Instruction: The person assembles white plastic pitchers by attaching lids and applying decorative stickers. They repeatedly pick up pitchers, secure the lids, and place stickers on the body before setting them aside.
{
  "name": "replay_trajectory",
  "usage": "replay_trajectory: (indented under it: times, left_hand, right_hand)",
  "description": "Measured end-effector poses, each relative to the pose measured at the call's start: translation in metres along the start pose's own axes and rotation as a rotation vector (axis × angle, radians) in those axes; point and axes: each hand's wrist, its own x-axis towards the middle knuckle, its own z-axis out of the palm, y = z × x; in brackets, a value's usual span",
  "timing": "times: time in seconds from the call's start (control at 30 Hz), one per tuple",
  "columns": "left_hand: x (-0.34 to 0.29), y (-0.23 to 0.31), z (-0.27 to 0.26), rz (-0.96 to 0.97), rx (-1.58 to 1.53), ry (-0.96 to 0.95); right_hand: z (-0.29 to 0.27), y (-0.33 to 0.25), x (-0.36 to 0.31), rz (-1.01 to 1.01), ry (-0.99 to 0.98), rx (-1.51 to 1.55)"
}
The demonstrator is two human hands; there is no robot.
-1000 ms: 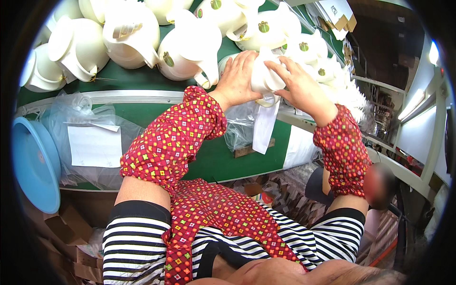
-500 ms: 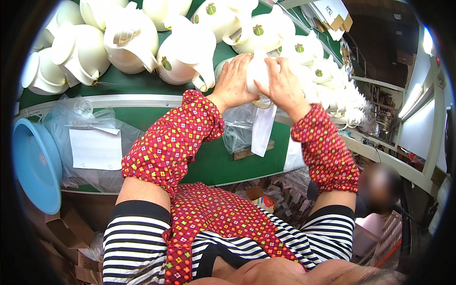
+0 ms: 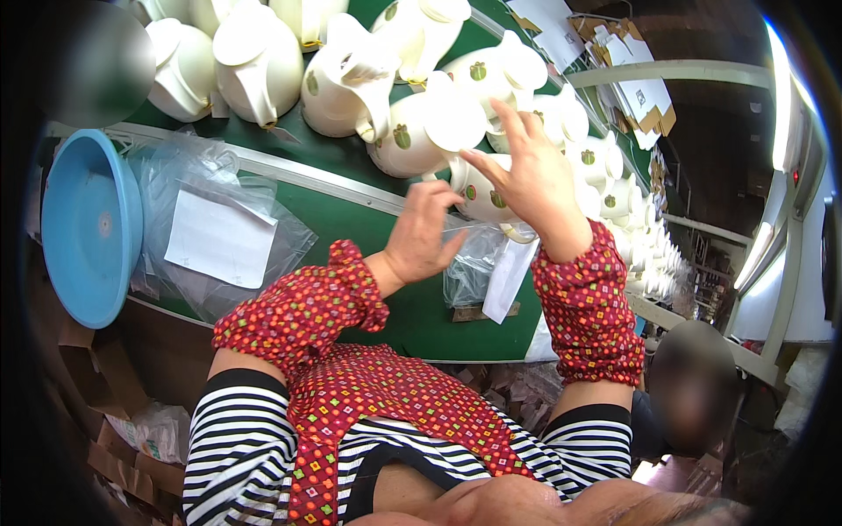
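Cream-coloured, kettle-like vessels with handles and small green emblems stand close together on a green work surface. My right hand (image 3: 542,180) reaches over one cream kettle (image 3: 481,195), thumb and fingers spread; whether its fingertips touch the neighbouring kettle (image 3: 425,131) I cannot tell. Lower and to the left, my left hand (image 3: 419,235) hangs above the near green strip with its fingers loosely bent and thumb apart, holding nothing. Beneath the hands lie a clear plastic bag (image 3: 472,263) and a white paper slip (image 3: 509,280).
A metal rail (image 3: 324,182) runs between the kettles and the near strip. At left are a blue basin (image 3: 92,230) and plastic bags with a white sheet (image 3: 219,238). Cardboard boxes (image 3: 110,377) stand below. Another person is at the right, and more kettles line the far right.
Both hands were around a kettle and have come off it; the left has drawn back toward me, the right has risen and opened. The view has shifted, and a blurred round shape now shows at upper left.
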Motion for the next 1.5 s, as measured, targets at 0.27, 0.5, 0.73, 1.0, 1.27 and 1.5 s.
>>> replay_trajectory:
  times: [0.27,0.5,0.73,1.0,1.27,1.5]
  left_hand:
    - [0.020,-0.035,-0.025,-0.134,0.109,0.093]
    - [0.028,-0.048,-0.005,-0.185,0.132,0.046]
    - [0.033,-0.051,0.009,-0.219,0.157,0.133]
    - [0.036,-0.056,0.016,-0.210,0.223,0.209]
    - [0.033,-0.056,0.017,-0.189,0.222,0.181]
    - [0.033,-0.053,0.015,-0.214,0.216,0.151]
  right_hand:
    - [0.019,-0.020,0.055,0.016,-0.286,-0.210]
    - [0.003,-0.003,0.066,-0.305,-0.405,-0.115]
    - [0.000,0.003,0.068,-0.507,-0.450,-0.197]
    - [0.002,-0.021,0.060,-0.220,-0.356,-0.359]
    - [0.015,-0.001,0.049,-0.093,-0.373,0.029]
    - [0.007,0.020,0.065,-0.706,-0.411,-0.155]
